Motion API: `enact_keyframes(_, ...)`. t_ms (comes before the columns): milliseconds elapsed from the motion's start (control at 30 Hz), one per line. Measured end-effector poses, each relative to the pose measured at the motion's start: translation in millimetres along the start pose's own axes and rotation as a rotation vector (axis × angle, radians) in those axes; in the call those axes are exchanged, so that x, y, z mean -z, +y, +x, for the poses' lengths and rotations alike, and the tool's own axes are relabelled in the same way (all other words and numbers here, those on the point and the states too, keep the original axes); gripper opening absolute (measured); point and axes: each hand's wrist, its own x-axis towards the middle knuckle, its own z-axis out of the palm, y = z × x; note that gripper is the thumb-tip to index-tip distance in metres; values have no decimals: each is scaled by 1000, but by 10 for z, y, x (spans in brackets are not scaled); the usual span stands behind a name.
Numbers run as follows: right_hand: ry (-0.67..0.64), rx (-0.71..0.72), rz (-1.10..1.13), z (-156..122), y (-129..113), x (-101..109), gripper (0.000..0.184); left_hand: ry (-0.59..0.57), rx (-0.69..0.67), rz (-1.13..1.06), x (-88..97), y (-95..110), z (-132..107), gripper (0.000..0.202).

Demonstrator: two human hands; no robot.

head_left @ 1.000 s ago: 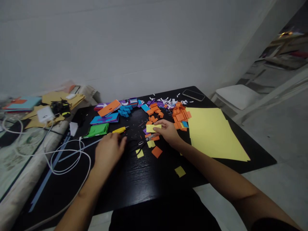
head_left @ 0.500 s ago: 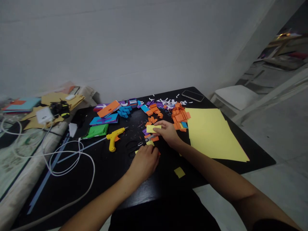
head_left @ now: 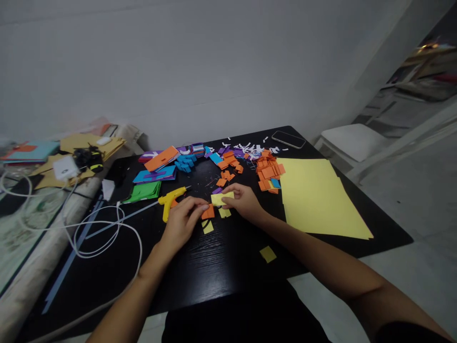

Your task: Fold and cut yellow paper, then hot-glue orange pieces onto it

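Note:
A small yellow paper strip [head_left: 218,199] is pinched between the thumb and fingers of my right hand [head_left: 246,204], above the black table. Close to its left end is my left hand [head_left: 183,221], thumb and forefinger brought together; what is in them, if anything, is too small to make out. Beneath those fingertips lies an orange paper piece [head_left: 208,212], partly covered. Small yellow pieces [head_left: 208,227] lie just below and between the hands, and a dark curved shape there is unclear. The yellow glue gun [head_left: 169,199] rests directly behind my left hand.
Large yellow sheets [head_left: 314,197] cover the table's right side, near a phone [head_left: 288,139]. Orange pieces [head_left: 267,169] and white scraps [head_left: 253,150] are heaped at the back. Folded green paper [head_left: 144,191] and a looping white cable [head_left: 139,252] occupy the left. A yellow square [head_left: 267,254] lies near the front.
My left hand has moved left and slightly up, uncovering yellow pieces. My right hand has shifted slightly left and down with the yellow strip. Scissors seen between the hands before are no longer clearly visible.

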Motion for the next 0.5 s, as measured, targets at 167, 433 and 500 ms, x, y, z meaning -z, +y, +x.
enact_keyframes(167, -47, 20, -46, -77, 56, -73, 26, -4, 126, -109, -72, -44, -25, 22)
enact_keyframes(433, -96, 18, -92, -125, 78, -94, 21, 33, -42, 66, -104, 38, -4, 15)
enact_keyframes(500, -103, 18, -104, -127, 79, -94, 20, 41, -48, 98, -104, 48, -1, 14)
